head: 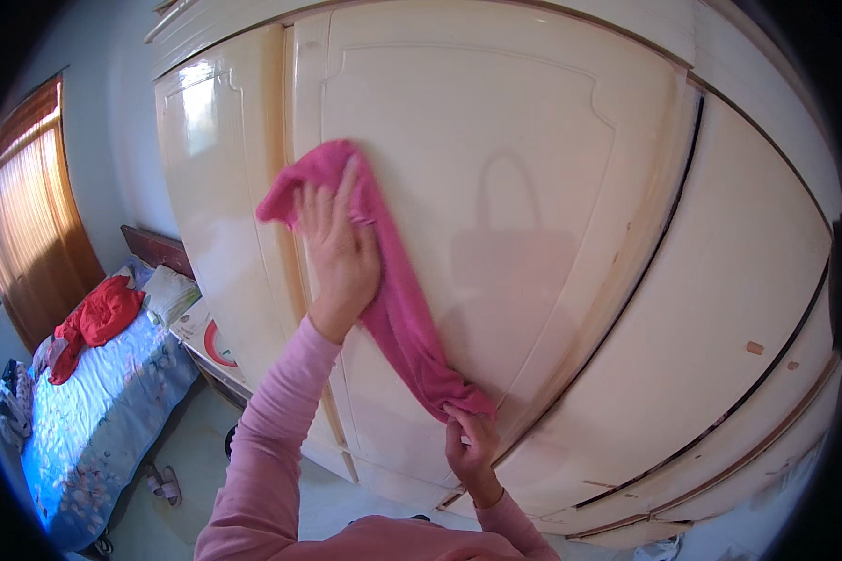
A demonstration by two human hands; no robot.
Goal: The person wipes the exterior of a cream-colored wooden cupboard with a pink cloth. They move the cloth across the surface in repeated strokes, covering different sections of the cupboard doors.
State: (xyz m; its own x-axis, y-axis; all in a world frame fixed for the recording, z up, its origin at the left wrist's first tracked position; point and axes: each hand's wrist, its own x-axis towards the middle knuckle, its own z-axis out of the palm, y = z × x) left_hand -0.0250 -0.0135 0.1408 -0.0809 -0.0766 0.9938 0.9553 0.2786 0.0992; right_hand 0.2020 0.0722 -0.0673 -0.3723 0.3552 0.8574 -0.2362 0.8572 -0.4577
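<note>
My left hand lies flat with fingers stretched out, pressing the upper end of a pink cloth against a cream wardrobe door. From there the cloth hangs slantwise down to the right in a long, loosely twisted strip. Its lower end is pinched in the fingers of my right hand, a little in front of the door's lower part. The door has a raised moulding line, and a shadow falls across its middle.
At left stands a bed with a floral sheet, a red garment or cloth and a pillow. A bedside cabinet holds a red-rimmed basin. Slippers lie on the floor. More wardrobe panels continue rightward, with chipped spots.
</note>
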